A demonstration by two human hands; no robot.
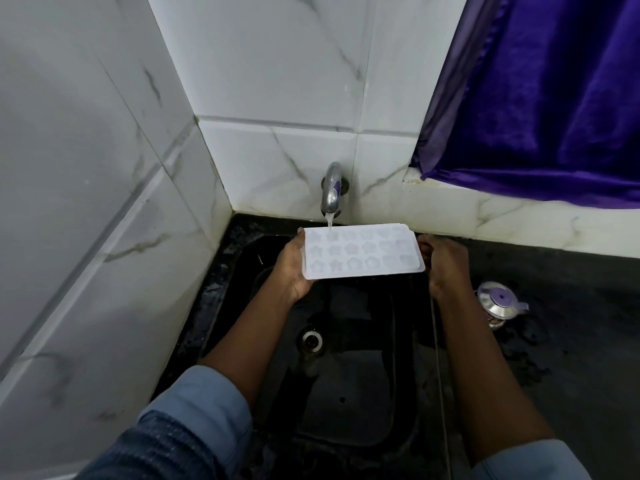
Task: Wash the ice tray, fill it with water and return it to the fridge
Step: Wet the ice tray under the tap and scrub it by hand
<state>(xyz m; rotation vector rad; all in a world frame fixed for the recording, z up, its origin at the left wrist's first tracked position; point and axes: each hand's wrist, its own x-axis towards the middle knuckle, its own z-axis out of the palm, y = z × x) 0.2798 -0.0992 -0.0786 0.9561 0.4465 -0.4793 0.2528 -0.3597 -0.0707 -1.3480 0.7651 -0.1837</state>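
A white ice tray [362,252] with star and flower shaped cells is held level over the black sink [235,271]. A chrome tap [331,190] on the tiled wall runs a thin stream of water onto the tray's far left corner. My left hand [292,268] grips the tray's left end, thumb on the top edge and fingers underneath. My right hand [445,268] is at the tray's right end, fingers curled against its edge; the contact itself is partly hidden.
A drain [312,341] lies in the sink's bottom. A small steel lid or pot with a purple knob [500,303] sits on the dark counter to the right. A purple curtain [540,98] hangs at the upper right. Marble tiles [86,202] wall the left.
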